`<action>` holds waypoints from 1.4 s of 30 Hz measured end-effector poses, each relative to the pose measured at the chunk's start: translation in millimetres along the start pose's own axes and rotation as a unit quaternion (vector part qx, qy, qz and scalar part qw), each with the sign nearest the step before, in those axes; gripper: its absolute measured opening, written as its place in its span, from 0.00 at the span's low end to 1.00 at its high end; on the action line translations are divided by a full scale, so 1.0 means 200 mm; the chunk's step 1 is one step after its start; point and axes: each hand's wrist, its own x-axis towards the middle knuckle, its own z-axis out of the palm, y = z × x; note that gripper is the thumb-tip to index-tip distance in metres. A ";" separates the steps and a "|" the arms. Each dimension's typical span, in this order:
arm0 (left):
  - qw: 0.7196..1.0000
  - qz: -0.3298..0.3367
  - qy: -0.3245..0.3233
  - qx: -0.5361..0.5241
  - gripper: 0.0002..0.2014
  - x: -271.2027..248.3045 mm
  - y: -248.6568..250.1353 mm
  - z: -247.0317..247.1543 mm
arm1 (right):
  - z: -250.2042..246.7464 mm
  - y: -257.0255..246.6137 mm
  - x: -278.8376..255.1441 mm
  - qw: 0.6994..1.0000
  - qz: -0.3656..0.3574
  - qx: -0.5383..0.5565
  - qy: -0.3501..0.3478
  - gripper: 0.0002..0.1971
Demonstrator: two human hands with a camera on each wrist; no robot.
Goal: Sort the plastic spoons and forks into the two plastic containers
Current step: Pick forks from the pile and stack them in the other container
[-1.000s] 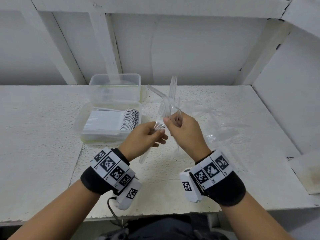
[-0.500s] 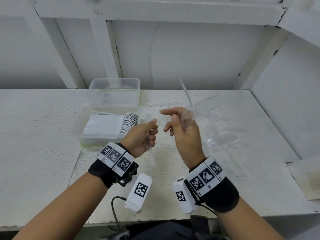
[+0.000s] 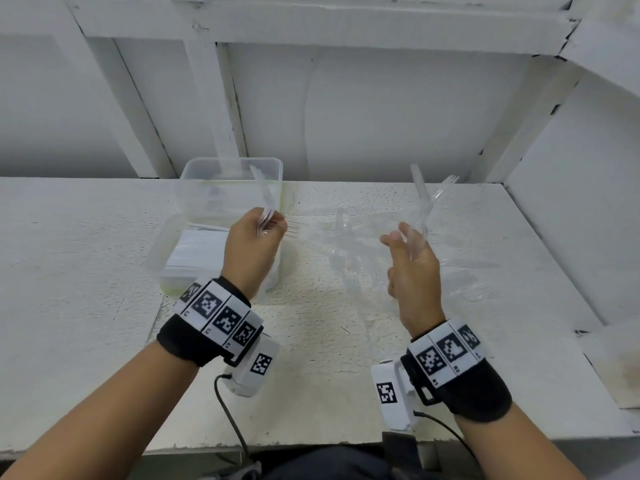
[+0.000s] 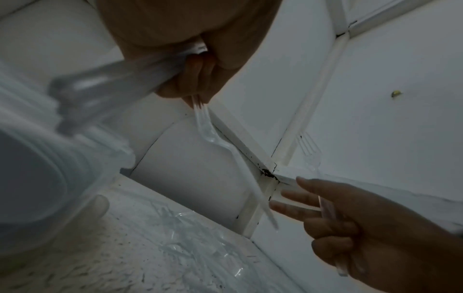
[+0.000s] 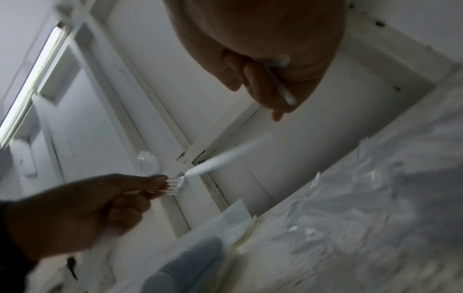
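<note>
My left hand pinches a clear plastic fork by its tines, handle pointing up, above the right edge of the two containers. The right wrist view shows that fork with its handle blurred. The near container holds a packed stack of white cutlery. The far container looks nearly empty. My right hand grips a few pieces of clear cutlery, one of them a fork with its tines up. A handle lies in its curled fingers.
A loose pile of clear cutlery on crinkled clear wrap covers the table between and behind my hands. White walls and beams close off the back and right side. The table's front edge is near my body.
My hands were together on one bunch of cutlery. They have parted: the left went left toward the containers with a fork, the right went right with the rest.
</note>
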 end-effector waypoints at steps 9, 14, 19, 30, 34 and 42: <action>0.996 0.022 -0.086 0.020 0.05 0.00 -0.02 0.00 | 0.02 -0.08 0.04 0.895 -0.117 -0.374 -0.213 0.16; 0.992 -0.051 -0.095 -0.065 0.02 0.00 -0.01 0.01 | 0.06 -0.09 0.03 0.906 -0.057 -0.305 -0.288 0.09; 0.989 -0.053 -0.093 -0.100 0.02 -0.01 0.01 0.02 | 0.07 -0.09 0.00 0.938 0.011 -0.137 -0.319 0.04; 0.931 -0.167 -0.101 -0.310 0.09 -0.07 0.02 0.11 | 0.15 -0.05 -0.03 0.983 -0.070 -0.067 -0.157 0.03; 0.916 -0.158 -0.149 -0.337 0.09 -0.09 0.00 0.13 | 0.22 -0.02 -0.05 0.985 -0.074 -0.071 -0.141 0.06; 0.911 -0.167 -0.204 -0.317 0.14 -0.09 -0.02 0.12 | 0.24 0.00 -0.05 0.979 -0.069 -0.070 -0.177 0.12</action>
